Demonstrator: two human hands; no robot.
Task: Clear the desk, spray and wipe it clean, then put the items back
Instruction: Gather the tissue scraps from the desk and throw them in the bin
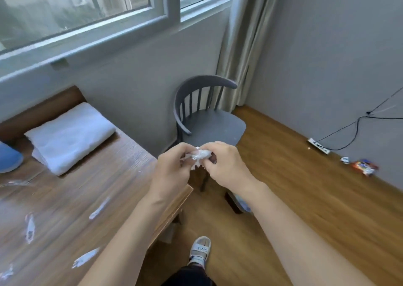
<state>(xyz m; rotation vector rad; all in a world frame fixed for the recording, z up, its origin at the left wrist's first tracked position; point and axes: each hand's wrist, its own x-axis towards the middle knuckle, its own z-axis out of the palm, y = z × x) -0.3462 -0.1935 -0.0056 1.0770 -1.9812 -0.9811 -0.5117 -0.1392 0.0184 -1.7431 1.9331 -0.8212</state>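
Observation:
A crumpled white tissue point(201, 155) is held in the air beyond the right edge of the wooden desk point(91, 194). My left hand point(172, 172) and my right hand point(226, 165) both pinch it between fingers and thumb. On the desk lie a folded white towel point(69, 137) at the back, a blue object point(9, 158) at the far left, and several small white wrappers, one wrapper point(99, 208) near the middle. The desk looks blurred by motion.
A grey wooden chair point(207, 119) stands against the wall just past my hands. On the floor to the right are a power strip point(318, 148) with black cables and an orange packet point(363, 167). My sandalled foot point(199, 252) is below.

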